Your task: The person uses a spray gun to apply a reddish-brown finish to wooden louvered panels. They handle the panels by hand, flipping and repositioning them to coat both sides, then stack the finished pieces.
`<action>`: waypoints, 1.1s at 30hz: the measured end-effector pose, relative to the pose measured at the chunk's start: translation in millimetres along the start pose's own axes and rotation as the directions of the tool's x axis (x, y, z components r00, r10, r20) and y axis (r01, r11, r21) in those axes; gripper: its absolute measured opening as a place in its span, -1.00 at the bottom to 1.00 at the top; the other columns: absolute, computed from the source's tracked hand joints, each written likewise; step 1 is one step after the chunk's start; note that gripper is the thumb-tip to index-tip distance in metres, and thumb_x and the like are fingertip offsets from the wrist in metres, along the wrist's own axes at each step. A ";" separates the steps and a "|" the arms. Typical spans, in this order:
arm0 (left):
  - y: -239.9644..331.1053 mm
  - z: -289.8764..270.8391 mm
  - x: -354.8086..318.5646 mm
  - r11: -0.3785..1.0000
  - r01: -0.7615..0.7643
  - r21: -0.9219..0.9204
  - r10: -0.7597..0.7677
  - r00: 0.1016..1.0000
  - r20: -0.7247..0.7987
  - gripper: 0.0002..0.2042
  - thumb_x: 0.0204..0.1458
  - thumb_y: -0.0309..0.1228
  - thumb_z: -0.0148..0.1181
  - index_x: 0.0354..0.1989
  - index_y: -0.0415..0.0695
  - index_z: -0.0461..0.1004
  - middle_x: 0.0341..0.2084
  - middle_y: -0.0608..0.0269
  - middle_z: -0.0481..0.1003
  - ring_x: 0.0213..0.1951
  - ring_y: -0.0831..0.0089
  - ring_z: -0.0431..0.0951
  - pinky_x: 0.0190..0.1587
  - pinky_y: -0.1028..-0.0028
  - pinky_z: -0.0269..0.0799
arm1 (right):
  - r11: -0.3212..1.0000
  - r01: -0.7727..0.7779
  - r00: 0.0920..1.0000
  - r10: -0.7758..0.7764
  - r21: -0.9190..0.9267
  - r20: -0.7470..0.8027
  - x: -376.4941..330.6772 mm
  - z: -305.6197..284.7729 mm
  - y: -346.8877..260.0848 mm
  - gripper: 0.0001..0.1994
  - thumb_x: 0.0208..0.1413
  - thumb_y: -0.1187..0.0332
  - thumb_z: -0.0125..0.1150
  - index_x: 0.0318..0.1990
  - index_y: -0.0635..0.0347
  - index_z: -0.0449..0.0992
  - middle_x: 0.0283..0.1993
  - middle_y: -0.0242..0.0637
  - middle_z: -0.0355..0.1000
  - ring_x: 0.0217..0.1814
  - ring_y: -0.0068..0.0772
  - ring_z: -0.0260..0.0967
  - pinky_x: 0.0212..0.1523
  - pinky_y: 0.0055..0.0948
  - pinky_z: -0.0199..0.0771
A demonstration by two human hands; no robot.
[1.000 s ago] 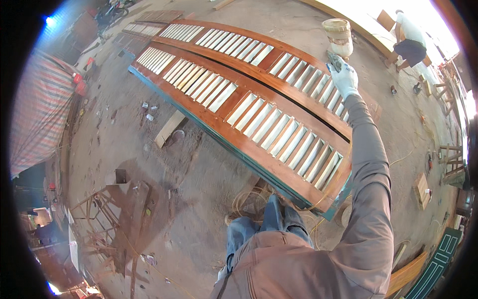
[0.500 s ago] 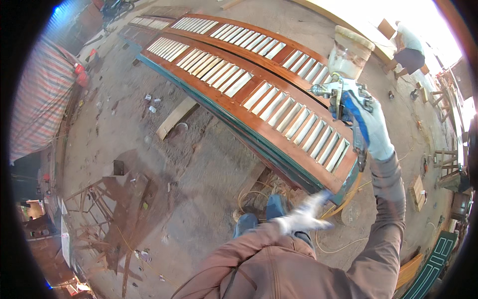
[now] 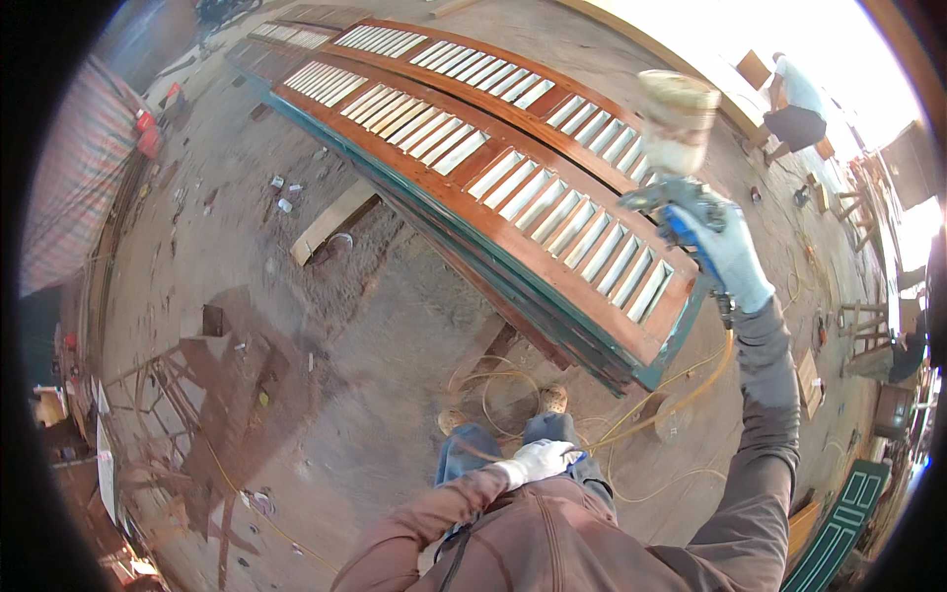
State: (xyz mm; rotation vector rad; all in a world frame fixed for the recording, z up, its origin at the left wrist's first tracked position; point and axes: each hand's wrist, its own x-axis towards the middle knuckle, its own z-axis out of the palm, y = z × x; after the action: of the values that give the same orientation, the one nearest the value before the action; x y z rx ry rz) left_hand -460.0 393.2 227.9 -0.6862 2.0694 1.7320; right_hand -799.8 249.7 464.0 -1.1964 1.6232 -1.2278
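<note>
In my right hand (image 3: 735,255), gloved in white and blue, is a spray gun (image 3: 681,205) with a stained whitish cup (image 3: 681,123) on top. I hold it raised over the near right end of a stack of slatted shutters (image 3: 473,202), reddish-brown with pale slats and green edges beneath. From the gun's handle a yellow air hose (image 3: 712,375) curves down toward my waist. My gloved left hand (image 3: 541,462) is closed there in front of my thighs, with the hose running to its fingers.
Loops of hose (image 3: 508,380) lie on the ground by my shoes. Wooden supports (image 3: 335,222) stand under the stack. Another person (image 3: 797,99) bends at the far right, near stools (image 3: 863,321). A green panel (image 3: 843,523) leans at lower right; a wooden frame (image 3: 178,395) stands left.
My left hand has come down and left from beside the stack's near corner to my waist, closing on the hose. The spray gun stays raised in my right hand, its cup now more upright.
</note>
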 end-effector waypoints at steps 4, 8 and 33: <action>45.2 -26.3 -26.9 0.970 -0.035 -0.242 -0.024 0.971 -0.238 -0.59 0.41 -0.08 -0.01 -0.03 -0.18 0.61 -0.24 -0.06 0.65 -0.10 -0.09 0.64 -0.05 0.15 0.49 | 0.997 -0.001 0.937 0.029 -0.079 0.349 37.6 26.1 9.6 -0.71 0.32 0.22 0.33 0.07 0.18 0.64 -0.29 -0.48 0.56 -0.27 -0.75 0.42 -0.26 -0.62 0.50; 90.6 -4.1 0.0 0.966 -0.226 -0.130 0.156 0.901 -0.406 -0.67 0.39 -0.19 0.03 -0.06 -0.19 0.62 -0.32 -0.01 0.66 -0.18 0.02 0.67 -0.14 0.24 0.54 | 0.992 -0.037 0.897 0.087 -0.122 0.433 97.4 7.8 57.3 -0.69 0.25 0.14 0.39 -0.05 0.20 0.68 -0.38 -0.53 0.52 -0.37 -0.78 0.37 -0.36 -0.60 0.45; -3.0 82.6 18.8 0.938 0.335 0.087 -0.201 0.732 -0.651 -0.76 0.24 -0.21 0.18 -0.37 -0.10 0.44 -0.44 -0.01 0.57 -0.29 -0.11 0.59 -0.27 0.00 0.46 | 0.940 0.113 0.941 0.004 -0.323 0.339 74.3 -89.9 85.8 -0.64 0.24 0.16 0.40 0.07 0.19 0.67 -0.21 -0.35 0.67 -0.22 -0.67 0.53 -0.14 -0.44 0.61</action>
State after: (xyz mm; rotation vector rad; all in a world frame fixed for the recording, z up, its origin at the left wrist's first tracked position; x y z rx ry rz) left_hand -476.8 471.2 199.5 -1.5978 2.3481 1.1892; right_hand -923.7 209.5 400.7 -1.5795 1.5843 -0.7353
